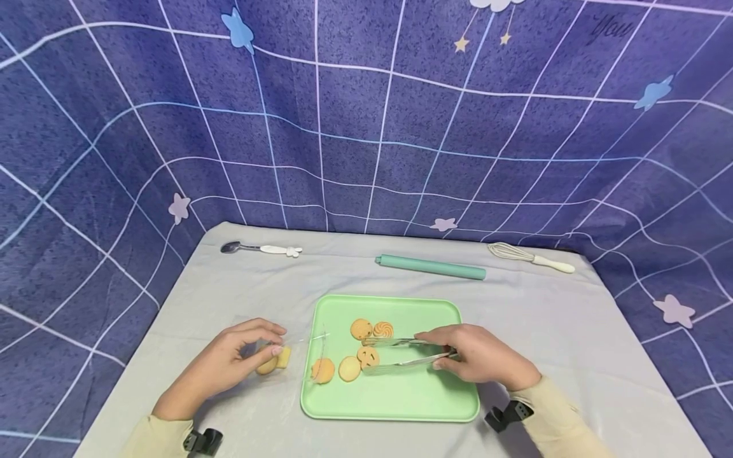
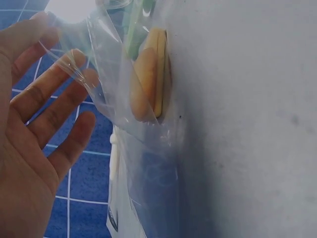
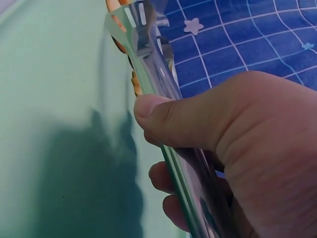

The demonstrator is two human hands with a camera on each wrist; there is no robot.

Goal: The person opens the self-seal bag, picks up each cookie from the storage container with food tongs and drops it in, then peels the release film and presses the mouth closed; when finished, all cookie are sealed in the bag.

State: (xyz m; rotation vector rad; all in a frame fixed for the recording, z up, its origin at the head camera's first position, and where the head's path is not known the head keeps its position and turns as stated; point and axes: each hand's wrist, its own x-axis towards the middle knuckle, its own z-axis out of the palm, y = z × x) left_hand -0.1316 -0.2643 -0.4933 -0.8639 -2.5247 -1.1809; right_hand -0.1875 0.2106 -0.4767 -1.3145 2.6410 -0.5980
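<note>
Thumb and fingers of my left hand (image 1: pixel 220 361) pinch the edge of a clear plastic bag (image 2: pixel 153 178), which lies left of the green tray (image 1: pixel 418 401). Inside the bag are a round cookie (image 2: pixel 142 87) and a yellow square biscuit (image 1: pixel 283 357). My right hand (image 1: pixel 478 353) grips metal tongs (image 1: pixel 409 363) over the tray, the thumb along one arm. The tongs' tips are spread around a face-patterned cookie (image 1: pixel 368 357); contact cannot be made out. Nearby on the tray are a swirl cookie (image 1: pixel 383 329), a dotted cookie (image 1: pixel 361 329) and plain round ones (image 1: pixel 349 368).
Behind the tray lie a teal rolling pin (image 1: pixel 432 266), a white-handled whisk (image 1: pixel 529 256) and a spoon with a white handle (image 1: pixel 260 249). A pale cloth (image 1: pixel 544 331) covers the table. A blue patterned curtain (image 1: pixel 366 127) hangs at the back.
</note>
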